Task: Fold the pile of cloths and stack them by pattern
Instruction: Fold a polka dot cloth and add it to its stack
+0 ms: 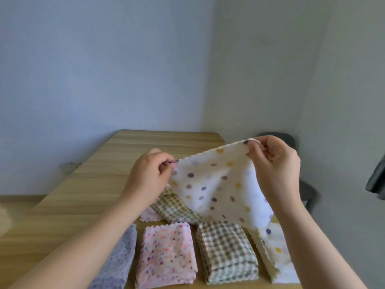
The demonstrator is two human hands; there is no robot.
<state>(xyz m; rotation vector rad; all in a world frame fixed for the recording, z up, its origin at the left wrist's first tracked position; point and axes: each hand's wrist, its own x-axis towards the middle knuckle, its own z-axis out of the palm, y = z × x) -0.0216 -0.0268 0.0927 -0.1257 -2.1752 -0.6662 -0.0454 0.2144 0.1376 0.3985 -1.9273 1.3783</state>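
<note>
I hold a white cloth with purple and yellow dots (216, 184) spread in the air above the table. My left hand (145, 174) pinches its left top corner and my right hand (275, 163) pinches its right top corner. Below, near the front edge, lie folded stacks in a row: a lilac flowered stack (120, 257), a pink speckled stack (166, 251), a green checked stack (227, 247) and a white dotted stack (273, 247). Behind them lies an unfolded green checked cloth (173, 207) over a pink speckled one (149, 215).
The wooden table (104, 184) stretches away to the wall corner. A dark chair (304, 188) stands at the table's right side. A power strip (68, 165) sits by the wall on the left. Something dark (377, 180) hangs at the right edge.
</note>
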